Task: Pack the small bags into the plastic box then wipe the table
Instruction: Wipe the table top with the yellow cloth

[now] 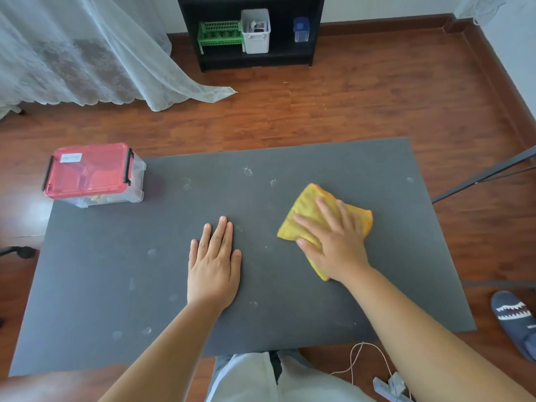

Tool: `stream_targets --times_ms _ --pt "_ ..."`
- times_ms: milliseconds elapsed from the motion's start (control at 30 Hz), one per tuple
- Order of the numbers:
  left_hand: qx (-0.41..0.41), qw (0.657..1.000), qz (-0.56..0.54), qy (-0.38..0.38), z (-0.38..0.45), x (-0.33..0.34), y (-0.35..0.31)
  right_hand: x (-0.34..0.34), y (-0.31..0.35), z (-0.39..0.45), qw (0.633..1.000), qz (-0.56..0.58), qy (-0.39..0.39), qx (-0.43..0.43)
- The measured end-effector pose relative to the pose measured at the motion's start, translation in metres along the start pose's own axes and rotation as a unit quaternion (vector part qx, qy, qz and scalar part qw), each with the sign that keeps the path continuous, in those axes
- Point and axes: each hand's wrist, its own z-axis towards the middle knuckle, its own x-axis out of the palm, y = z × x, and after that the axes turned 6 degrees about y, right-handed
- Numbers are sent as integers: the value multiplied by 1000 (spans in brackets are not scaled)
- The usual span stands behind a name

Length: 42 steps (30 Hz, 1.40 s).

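A clear plastic box [95,177] with a red lid and black latches stands closed at the far left corner of the dark grey table [145,271]; pale contents show faintly through its wall. My right hand [333,242] presses flat on a folded yellow cloth [307,210] right of the table's middle. My left hand [214,262] lies flat on the bare tabletop near the centre, fingers together and holding nothing. Small whitish smudges dot the table surface. No loose small bags are in sight.
A black shelf [252,58] with a green basket, a white bin and a blue container stands on the wooden floor beyond the table. A lace curtain [87,53] hangs at the far left. A slipper [516,320], a power strip and a cable lie at the lower right.
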Motion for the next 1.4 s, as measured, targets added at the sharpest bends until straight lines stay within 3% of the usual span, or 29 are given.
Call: stream_targets --times_ms 133,233,333,500,600,667,800,933,1100,1233,1400 --pt "-3 1000 -2 0 0 0 0 -18 -32 13 987 -11 -23 156" --pt "-2 1000 -5 -1 0 -1 0 -26 -21 57 985 -8 -16 171" --pt "0 1000 -6 -5 0 0 0 -20 15 98 991 6 5 136" --pt "0 1000 -12 -7 0 1 1 -1 81 106 999 8 30 -27" --pt "2 1000 -10 -6 -1 1 1 6 77 73 995 -9 27 -93" --pt "2 1000 -7 -5 -1 0 1 6 55 48 996 -3 13 -91" --pt "2 1000 -3 0 0 0 1 -5 -10 0 999 7 -28 45" --pt "2 1000 -8 0 -1 1 1 -24 -60 -9 970 35 -64 231" --pt "2 1000 -5 -1 -1 1 2 -40 -83 41 950 60 -53 303" --pt "-1 1000 0 -4 0 2 1 -53 -85 75 957 62 -39 282" --pt "1 1000 -4 -7 0 1 0 -50 -69 53 987 49 -4 152"
